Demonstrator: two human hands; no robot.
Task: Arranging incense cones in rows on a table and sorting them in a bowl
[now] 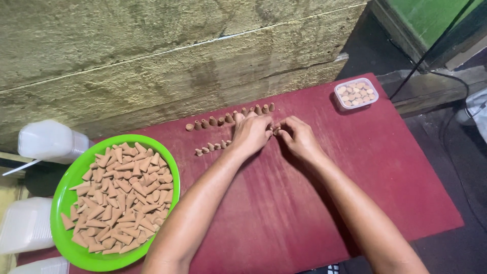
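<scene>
Green round plate (63, 195) holds smooth clay-brown cones (124, 195). Left hand (251, 133) and right hand (299, 138) pinch small cones with narrow fingers over the dull red surface (355, 167).

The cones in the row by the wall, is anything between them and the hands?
Nothing visible: the left hand and right hand meet beside the far row of cones, fingertips at a cone.

This looks like a small home workshop for handmade goods: a dark red board (284, 203) set low against a rough, stained concrete wall (152, 56), with a green plate (68, 243) heaped with clay-coloured cones (122, 198) and white plastic tubs (25, 223) alongside.
</scene>
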